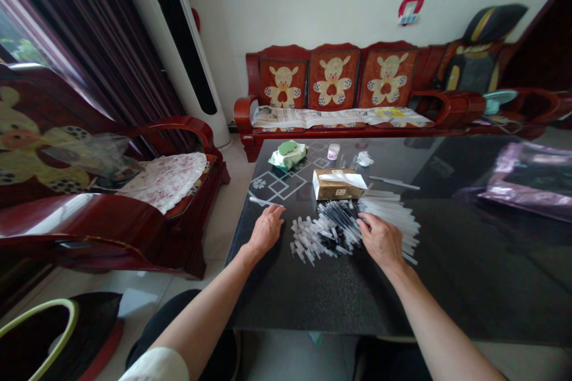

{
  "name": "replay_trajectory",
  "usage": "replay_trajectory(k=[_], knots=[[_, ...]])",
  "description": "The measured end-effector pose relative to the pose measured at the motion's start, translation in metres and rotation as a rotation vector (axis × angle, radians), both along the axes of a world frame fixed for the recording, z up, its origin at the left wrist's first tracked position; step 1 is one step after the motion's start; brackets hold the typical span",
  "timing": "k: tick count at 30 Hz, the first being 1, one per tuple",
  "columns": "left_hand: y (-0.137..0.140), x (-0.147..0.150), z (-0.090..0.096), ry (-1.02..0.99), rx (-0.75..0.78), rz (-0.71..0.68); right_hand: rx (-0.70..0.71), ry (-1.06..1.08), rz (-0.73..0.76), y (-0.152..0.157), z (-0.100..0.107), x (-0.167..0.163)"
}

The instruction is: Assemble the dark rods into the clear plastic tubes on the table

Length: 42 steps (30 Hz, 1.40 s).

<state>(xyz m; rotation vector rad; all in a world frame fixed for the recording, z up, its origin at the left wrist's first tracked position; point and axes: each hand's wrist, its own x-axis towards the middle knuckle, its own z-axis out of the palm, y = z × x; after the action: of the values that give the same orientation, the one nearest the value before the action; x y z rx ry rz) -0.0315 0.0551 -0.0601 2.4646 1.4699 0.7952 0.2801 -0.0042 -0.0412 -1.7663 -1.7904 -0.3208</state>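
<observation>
The right hand (382,239), nearly pinched, meets dark rods (340,214) before the tissue box (338,192); the left hand (267,229), half-curled, is front-left of it (holds unclear).

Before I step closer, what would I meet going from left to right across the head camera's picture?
Red wooden armchair, left hand, cluster of short whitish pieces, right hand, shiny purple package.
</observation>
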Motion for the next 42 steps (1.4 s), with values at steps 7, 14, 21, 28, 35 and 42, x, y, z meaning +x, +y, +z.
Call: replay_trajectory(k=[7, 14, 21, 28, 35, 42], knots=[[0.021, -0.014, -0.016, 0.188, -0.023, 0.069, -0.012, -0.014, 0.001, 0.0, -0.002, 0.001], [0.017, -0.014, 0.0, 0.264, -0.111, 0.043, -0.02, -0.011, -0.001, 0.001, -0.004, 0.002], [0.008, -0.01, 0.019, 0.323, -0.097, 0.049, -0.033, 0.062, 0.021, -0.002, -0.001, 0.0], [-0.026, 0.015, 0.045, 0.132, 0.043, -0.151, -0.343, 0.609, 0.333, -0.016, 0.007, -0.035], [-0.058, 0.04, 0.046, 0.151, 0.093, -0.371, -0.835, 1.045, 0.57, -0.029, 0.001, -0.072], [-0.046, 0.022, 0.056, -0.345, 0.141, -0.002, -0.733, 1.399, 0.503, -0.027, 0.007, -0.069]])
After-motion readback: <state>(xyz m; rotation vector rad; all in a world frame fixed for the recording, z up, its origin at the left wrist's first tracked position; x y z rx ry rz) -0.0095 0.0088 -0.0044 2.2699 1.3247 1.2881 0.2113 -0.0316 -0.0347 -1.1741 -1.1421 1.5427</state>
